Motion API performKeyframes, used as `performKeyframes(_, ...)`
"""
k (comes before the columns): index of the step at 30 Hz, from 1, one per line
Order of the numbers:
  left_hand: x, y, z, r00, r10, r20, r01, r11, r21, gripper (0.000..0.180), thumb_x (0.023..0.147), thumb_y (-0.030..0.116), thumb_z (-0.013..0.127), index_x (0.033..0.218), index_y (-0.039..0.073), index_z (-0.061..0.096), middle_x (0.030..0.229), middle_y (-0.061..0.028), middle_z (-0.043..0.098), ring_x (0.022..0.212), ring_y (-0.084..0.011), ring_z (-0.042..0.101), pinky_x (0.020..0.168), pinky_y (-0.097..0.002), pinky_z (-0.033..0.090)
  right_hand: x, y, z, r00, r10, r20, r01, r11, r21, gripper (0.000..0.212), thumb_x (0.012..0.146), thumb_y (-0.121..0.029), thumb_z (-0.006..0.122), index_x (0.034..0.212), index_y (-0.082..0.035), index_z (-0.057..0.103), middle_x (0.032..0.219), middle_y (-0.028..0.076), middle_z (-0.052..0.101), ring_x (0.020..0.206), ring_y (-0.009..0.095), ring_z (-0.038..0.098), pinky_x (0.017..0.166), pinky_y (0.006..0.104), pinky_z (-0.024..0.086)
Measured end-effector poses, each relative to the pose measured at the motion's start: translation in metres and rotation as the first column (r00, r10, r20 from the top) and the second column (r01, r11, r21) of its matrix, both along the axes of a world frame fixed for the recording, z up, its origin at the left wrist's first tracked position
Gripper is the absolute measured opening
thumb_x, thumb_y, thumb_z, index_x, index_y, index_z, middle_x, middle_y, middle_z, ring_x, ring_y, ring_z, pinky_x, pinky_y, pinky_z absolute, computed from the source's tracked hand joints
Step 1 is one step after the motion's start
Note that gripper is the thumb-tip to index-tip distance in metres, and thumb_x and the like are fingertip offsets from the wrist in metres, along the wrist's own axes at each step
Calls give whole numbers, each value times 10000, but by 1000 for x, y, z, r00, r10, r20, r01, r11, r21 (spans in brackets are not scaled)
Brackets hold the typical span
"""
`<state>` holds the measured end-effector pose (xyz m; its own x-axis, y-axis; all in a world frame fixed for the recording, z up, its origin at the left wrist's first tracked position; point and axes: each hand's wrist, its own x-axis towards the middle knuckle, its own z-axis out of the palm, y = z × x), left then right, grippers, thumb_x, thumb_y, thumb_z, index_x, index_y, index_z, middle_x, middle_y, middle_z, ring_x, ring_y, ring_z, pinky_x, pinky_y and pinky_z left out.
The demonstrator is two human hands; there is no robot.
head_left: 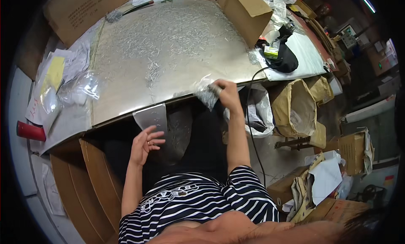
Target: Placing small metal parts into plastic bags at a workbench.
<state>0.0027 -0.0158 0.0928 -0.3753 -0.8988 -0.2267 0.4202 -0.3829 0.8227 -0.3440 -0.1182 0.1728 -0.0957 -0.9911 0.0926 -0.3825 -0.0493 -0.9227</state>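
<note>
My right hand [228,95] grips the gathered top of a clear plastic bag [207,95] at the table's front edge. Small shiny metal pieces fill the bag's lower part, which hangs just over the edge. Off to the left, my left hand [146,143] is in the air over my lap with its fingers spread and nothing in it. A whitish sheet-like chute [151,116] hangs from the table edge close to that hand. Many thin metal pieces [152,71] lie scattered over the metal tabletop [122,105], thickest toward the far side.
Empty clear bags [80,90] and a red cylinder [31,131] are at the left. An open carton [249,16] stands at the far right of the tabletop. A black cable [249,117] hangs beside my right arm, near a white sack [263,109] and a brown paper sack [295,109].
</note>
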Motion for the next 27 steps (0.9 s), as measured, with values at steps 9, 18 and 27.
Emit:
performKeyframes(9,-5,15,-12,988,-136,68,127,985,120,370,988,215,506,1240,-51,555,1126,-191,665,965,-243,687,785,-288,559,-148,-146,-25,712,-593,-377,295,739,-606,149,790,-46,620,912,-7,696,833,179,689,754,269,665,731,358,502)
performKeyframes(18,16,-2,31,802,285,525,-115,936,-333,236,934,67,579,1153,-13,619,1030,-118,703,967,-176,676,795,-274,524,-139,-154,-1,322,-721,-613,138,677,-723,186,869,-69,555,1014,-14,658,1005,157,671,921,322,645,774,398,520)
performKeyframes(27,112,-114,29,-272,639,719,199,769,-608,632,915,267,589,1410,-45,352,1470,-223,364,1382,-380,318,1138,-462,253,72,-42,11,907,94,-410,-238,918,-317,225,871,25,589,1089,3,643,1123,150,659,1055,272,626,940,330,461)
